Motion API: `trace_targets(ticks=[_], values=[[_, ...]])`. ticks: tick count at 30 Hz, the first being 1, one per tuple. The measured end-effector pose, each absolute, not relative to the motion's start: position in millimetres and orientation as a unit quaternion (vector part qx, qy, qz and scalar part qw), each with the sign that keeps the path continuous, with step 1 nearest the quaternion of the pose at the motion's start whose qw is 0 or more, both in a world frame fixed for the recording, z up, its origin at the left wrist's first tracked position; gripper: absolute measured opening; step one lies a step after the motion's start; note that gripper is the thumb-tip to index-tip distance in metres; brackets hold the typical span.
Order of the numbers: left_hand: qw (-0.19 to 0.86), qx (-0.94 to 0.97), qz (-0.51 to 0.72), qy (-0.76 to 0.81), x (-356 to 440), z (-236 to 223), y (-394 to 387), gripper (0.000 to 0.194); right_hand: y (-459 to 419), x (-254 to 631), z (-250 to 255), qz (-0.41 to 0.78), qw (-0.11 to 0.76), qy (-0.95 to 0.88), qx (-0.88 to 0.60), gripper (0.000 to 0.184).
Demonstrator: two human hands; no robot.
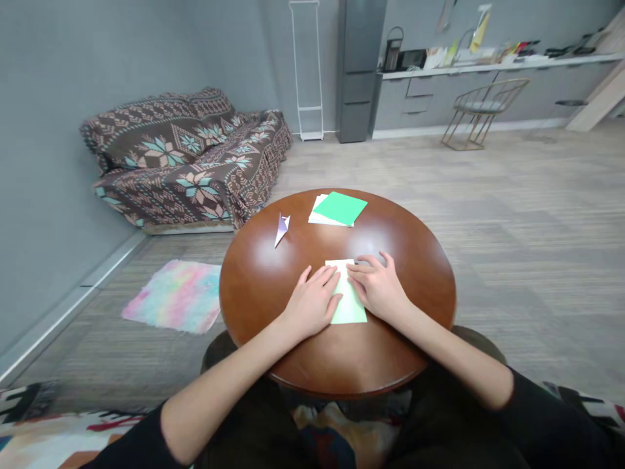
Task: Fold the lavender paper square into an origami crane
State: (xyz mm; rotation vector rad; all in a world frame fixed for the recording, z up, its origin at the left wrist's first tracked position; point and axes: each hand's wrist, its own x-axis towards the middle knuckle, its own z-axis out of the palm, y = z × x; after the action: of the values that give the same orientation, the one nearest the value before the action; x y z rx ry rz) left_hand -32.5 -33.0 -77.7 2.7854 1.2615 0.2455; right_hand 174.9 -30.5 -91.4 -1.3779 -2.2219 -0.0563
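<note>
A pale green sheet of paper (349,309), folded into a narrow strip, lies on the round brown wooden table (273,286) in front of me. My left hand (312,303) rests flat on its left edge with the fingers stretched out. My right hand (378,286) lies on its right side, fingers together and pressing the upper part of the paper. Neither hand lifts the sheet.
Farther back on the table lie a small stack of square papers with a green sheet on top (338,209) and a folded lilac paper figure (282,228). A patterned sofa (190,156) stands left, a pastel rug (176,294) on the floor, a chair (481,107) and counter behind.
</note>
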Motion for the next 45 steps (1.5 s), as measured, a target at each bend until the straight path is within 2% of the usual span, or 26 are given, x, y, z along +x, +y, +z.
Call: trace_targets(ticks=[8, 13, 18, 21, 26, 28, 31, 33, 45], values=[[-0.005, 0.895, 0.041, 0.445, -28, -79, -6, 0.063, -7, 174, -91, 0.034, 0.266, -0.785, -0.558, 0.022], [0.006, 0.899, 0.023, 0.437, -34, -76, -5, 0.07, -6, 174, -100, 0.044, 0.284, -0.775, -0.563, 0.02], [0.02, 0.906, 0.015, 0.422, -38, -70, -8, 0.073, -11, 176, -100, 0.04, 0.259, -0.788, -0.558, 0.021], [0.029, 0.909, 0.003, 0.415, -41, -66, -6, 0.075, -15, 181, -96, 0.056, 0.236, -0.804, -0.543, 0.029], [0.044, 0.914, -0.023, 0.403, -42, -63, -2, 0.088, -20, 188, -91, 0.079, 0.203, -0.824, -0.524, 0.051], [0.037, 0.914, -0.013, 0.403, -39, -63, -4, 0.081, -21, 188, -90, 0.08, 0.2, -0.825, -0.523, 0.052], [0.019, 0.92, 0.026, 0.39, -31, -66, -10, 0.059, -22, 188, -90, 0.082, 0.201, -0.824, -0.524, 0.052], [0.029, 0.931, 0.029, 0.362, -29, -68, -13, 0.056, -22, 188, -90, 0.081, 0.201, -0.823, -0.525, 0.054], [0.111, 0.927, -0.075, 0.351, -45, -50, 3, 0.081, -23, 191, -85, 0.106, 0.183, -0.826, -0.522, 0.061]])
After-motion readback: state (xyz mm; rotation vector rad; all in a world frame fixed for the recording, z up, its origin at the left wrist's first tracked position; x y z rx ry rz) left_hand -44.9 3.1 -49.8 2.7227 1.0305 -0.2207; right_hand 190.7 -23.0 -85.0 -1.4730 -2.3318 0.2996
